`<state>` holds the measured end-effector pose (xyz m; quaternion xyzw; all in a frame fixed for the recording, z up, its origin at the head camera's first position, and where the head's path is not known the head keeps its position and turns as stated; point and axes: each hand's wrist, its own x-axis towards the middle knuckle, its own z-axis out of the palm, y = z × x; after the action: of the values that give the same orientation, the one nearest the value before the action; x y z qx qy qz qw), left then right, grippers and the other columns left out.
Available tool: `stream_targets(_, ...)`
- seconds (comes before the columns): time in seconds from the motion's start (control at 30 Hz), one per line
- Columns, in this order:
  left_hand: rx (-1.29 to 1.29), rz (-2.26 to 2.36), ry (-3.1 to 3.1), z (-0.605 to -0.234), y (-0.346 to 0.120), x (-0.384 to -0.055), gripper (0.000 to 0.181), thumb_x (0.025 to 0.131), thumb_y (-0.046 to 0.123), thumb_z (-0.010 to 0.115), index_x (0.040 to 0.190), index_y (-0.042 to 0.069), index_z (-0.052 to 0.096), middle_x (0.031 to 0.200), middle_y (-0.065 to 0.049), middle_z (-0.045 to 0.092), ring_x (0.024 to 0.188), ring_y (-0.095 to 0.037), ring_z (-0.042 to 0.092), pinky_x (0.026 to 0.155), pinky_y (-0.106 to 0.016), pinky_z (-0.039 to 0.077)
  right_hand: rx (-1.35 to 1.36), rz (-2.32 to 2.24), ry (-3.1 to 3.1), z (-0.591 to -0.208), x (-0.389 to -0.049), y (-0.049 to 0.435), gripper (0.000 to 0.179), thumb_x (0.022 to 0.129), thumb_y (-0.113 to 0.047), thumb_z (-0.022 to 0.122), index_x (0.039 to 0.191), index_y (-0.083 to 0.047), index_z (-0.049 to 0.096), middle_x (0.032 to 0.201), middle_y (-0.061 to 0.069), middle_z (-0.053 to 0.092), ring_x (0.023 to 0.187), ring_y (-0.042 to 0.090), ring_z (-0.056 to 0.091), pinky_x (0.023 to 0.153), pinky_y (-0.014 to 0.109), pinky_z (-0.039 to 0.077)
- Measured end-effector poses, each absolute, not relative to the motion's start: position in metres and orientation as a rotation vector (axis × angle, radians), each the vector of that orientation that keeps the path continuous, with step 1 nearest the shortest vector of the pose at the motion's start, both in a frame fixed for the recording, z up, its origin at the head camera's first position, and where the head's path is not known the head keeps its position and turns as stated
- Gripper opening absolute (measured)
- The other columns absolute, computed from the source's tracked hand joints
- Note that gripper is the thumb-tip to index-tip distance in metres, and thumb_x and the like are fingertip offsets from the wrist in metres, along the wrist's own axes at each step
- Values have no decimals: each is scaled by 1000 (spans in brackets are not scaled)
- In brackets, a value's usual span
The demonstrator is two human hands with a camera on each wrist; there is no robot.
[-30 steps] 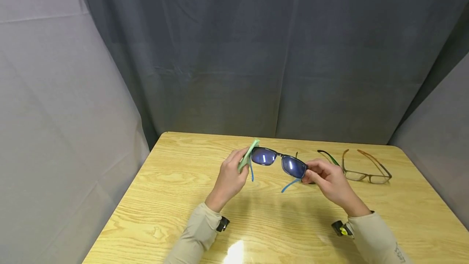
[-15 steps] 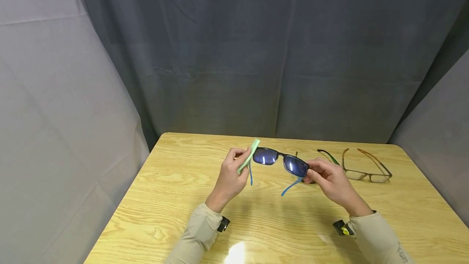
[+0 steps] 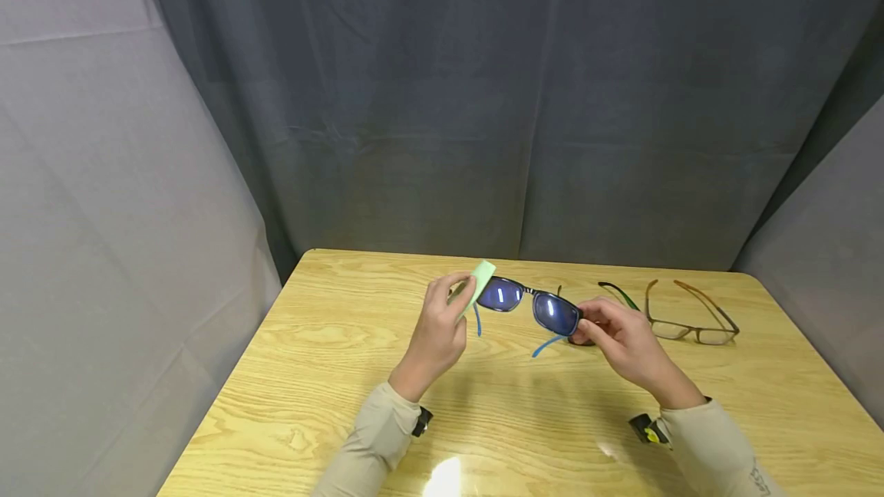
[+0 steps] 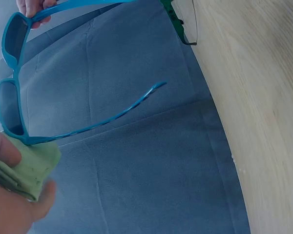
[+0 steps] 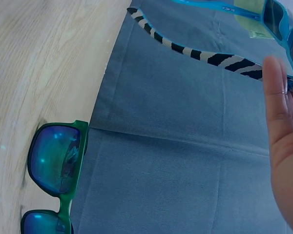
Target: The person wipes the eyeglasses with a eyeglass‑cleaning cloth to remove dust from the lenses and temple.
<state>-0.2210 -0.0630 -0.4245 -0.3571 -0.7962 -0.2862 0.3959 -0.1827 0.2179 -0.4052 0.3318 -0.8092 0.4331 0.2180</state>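
Note:
Sunglasses (image 3: 555, 315) with dark lenses and blue temples are held up over the table, lenses facing forward. My right hand (image 3: 625, 343) pinches them at the hinge end of the right lens. A folded light-green cloth (image 3: 479, 284) is in my left hand (image 3: 433, 334), between thumb and fingers, against the other end of the frame. In the left wrist view the cloth (image 4: 36, 168) meets the corner where the lower lens joins its temple. The right wrist view shows a black-and-white striped temple (image 5: 200, 54) beside my right fingers (image 5: 278, 97).
Green-framed sunglasses (image 5: 56, 158) with mirrored lenses rest on the table (image 3: 331, 374), partly hidden behind my right hand in the head view. Beside them on the right lie clear eyeglasses (image 3: 715, 337) with orange-brown temples. A dark curtain (image 3: 442, 113) hangs behind the table.
My left fingers and the green cloth have shifted and turned at the frame's left end, so more of the cloth's flat side shows. The sunglasses' tilt has varied slightly; my right hand stays nearly still.

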Motion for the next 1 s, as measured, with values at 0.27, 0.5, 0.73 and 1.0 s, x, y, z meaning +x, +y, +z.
stream_targets(0.27,-1005,-488,-2094,-424,-64,-218,54,74,-14,53,127,-9,52,135,-23,45,128,-35,41,105,-29,33,947,1177,-2187,-398,-179,213,29,75,27,59,97,10,59,78,11,60,60,19,63,58,16,52)
stream_targets(0.5,-1009,-368,-2111,-423,-63,-219,62,65,-16,57,127,-6,54,134,-20,48,128,-31,42,108,-26,29,919,1152,-2214,-396,-179,215,25,77,23,61,98,9,60,79,13,60,60,19,63,57,16,52)
stream_targets(0.73,-1000,-255,-2078,-425,-60,-219,52,73,-11,47,125,-5,56,135,-20,50,129,-31,43,107,-40,32,898,1119,-2265,-396,-178,215,18,82,15,62,98,8,60,81,16,60,63,16,64,58,17,52)
stream_targets(1.0,-1044,-214,-2080,-428,-57,-219,55,71,-12,54,126,-6,53,135,-21,49,129,-30,42,109,-31,29,913,1112,-2242,-397,-182,216,25,76,21,64,97,8,62,82,14,60,63,18,64,57,17,52)
